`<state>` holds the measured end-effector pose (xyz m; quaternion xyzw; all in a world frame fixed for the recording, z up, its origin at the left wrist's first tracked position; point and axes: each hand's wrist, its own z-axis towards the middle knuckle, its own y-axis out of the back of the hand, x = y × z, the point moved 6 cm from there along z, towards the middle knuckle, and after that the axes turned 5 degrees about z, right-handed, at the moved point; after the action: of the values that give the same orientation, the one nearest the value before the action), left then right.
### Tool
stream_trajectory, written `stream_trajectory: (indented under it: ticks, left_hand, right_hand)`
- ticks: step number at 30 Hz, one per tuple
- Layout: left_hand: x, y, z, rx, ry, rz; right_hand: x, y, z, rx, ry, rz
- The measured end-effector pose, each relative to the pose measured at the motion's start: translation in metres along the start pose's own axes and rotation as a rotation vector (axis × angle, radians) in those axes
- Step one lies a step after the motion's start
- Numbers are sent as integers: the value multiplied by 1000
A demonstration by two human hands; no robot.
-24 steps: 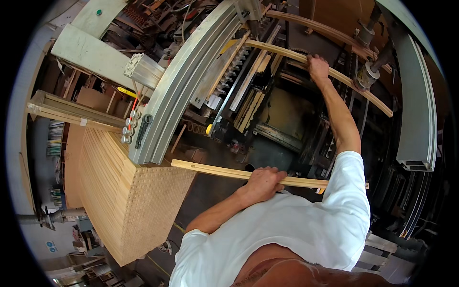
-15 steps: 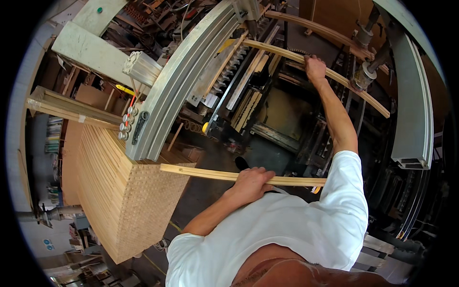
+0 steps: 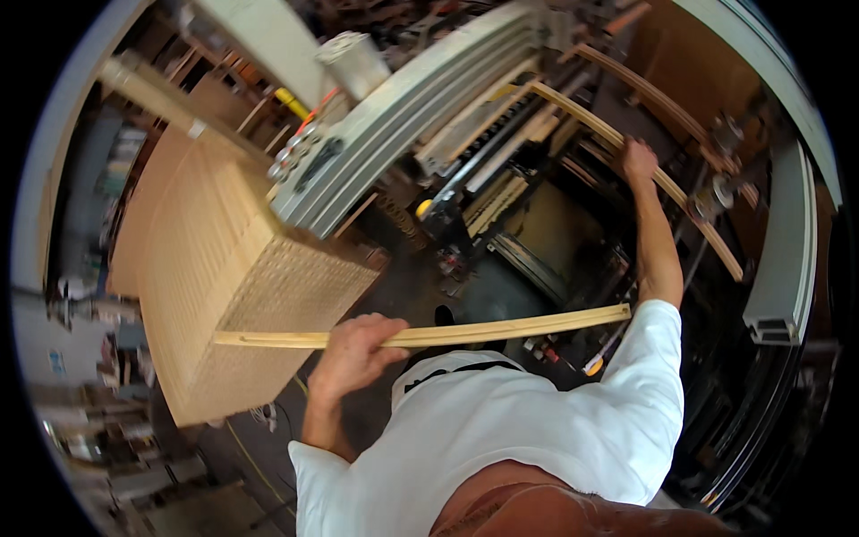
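My left hand (image 3: 361, 351) is closed round a pale wooden strip (image 3: 483, 332) that lies crosswise in front of my body. Its left end overlaps the face of a big wooden stack (image 3: 295, 282) in the view. My right arm reaches out over the machine, where my right hand (image 3: 638, 163) grips a second, slightly curved wooden strip (image 3: 583, 116). That strip runs from beside the toothed bar to the metal cylinder on the right. The fingertips of my right hand are partly hidden.
A thick grey metal beam (image 3: 416, 107) arches over the machine at the upper left, with round knobs at its near end. Another beam (image 3: 771, 268) stands at the right. Beyond my right hand lies a further curved wooden piece (image 3: 653, 94). A yellow round knob (image 3: 424, 208) sticks out low on the machine.
My left hand has moved left with its strip, which now tilts up toward the right. The view has turned, and my right hand keeps hold of the far strip.
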<state>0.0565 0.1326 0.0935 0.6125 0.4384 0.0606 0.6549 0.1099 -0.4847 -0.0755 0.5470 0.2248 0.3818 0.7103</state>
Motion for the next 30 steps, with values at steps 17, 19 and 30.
stream_trajectory:
  ticks: [17,19,30]
  left_hand:
    - [248,214,-312,-948,730,-321]
    - [306,247,-340,-977,754,-321]
    - [590,334,-347,-802,1202,145]
  right_hand:
    - [95,84,-62,-163,-42,639]
    - [127,89,-89,-185,40,878]
    - [288,8,-289,244,-86,1069]
